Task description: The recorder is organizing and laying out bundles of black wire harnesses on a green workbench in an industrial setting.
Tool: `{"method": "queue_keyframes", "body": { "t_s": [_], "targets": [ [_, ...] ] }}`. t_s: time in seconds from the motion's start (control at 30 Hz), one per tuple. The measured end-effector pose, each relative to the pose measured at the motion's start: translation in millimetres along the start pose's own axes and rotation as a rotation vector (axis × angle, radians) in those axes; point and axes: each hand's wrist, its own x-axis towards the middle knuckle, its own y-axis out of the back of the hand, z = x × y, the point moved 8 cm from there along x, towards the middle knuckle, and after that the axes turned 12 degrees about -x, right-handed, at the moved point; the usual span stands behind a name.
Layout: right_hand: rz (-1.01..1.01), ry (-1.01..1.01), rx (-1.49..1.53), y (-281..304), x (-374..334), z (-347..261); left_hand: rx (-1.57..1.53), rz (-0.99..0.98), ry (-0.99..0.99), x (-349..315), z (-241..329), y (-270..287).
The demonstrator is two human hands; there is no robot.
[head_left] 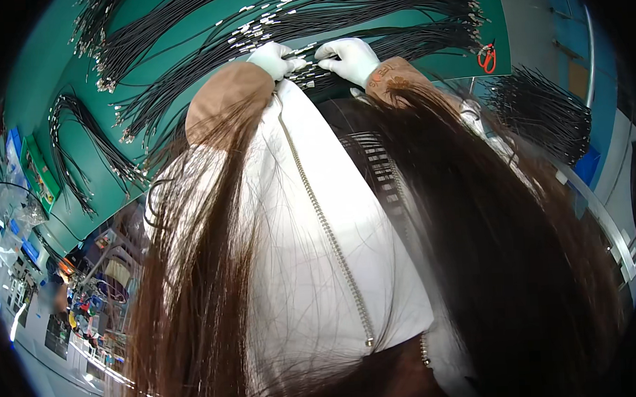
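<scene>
Both of my hands wear white gloves and work at the far side, over a green table (172, 24). A bundle of thin black cables (418, 44) with small white sleeves along its middle runs under them. My left hand (273, 58) has its fingers closed in a pinch on a cable at the sleeved part. Just to its right, my right hand (351, 59) pinches at the same cables with thumb and forefinger. The exact strand between the fingertips is too small to make out.
More black cable bundles (161, 28) lie across the table behind, with another bent bundle (81, 138) at the left. Red-handled scissors (488, 58) rest by the right edge. Beyond it hangs a thick cable bundle (541, 118). A green tray (40, 171) stands far left. Long hair covers part of the view.
</scene>
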Motion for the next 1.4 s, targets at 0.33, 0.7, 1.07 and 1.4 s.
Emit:
{"method": "queue_keyframes", "body": {
  "t_s": [0.33, 0.7, 1.07, 1.4],
  "targets": [
    [0.382, -0.029, -0.542, 65.9, -17.6, 50.4, -0.265, -0.079, -0.172, -17.5, 17.5, 21.2],
    [0.825, 0.006, -0.784, 158.4, -62.5, 115.9, -0.642, -0.08, -0.204, -32.8, 5.3, 50.4],
    [0.671, -0.475, -0.873, 260.6, -53.3, 119.3, 0.042, 0.1, -0.053, -43.6, -57.7, 31.6],
    [0.454, -1.024, -0.73, 335.7, -141.5, 277.9, 0.101, 0.33, 0.065, -102.4, -217.1, 56.4]
  ]
}}
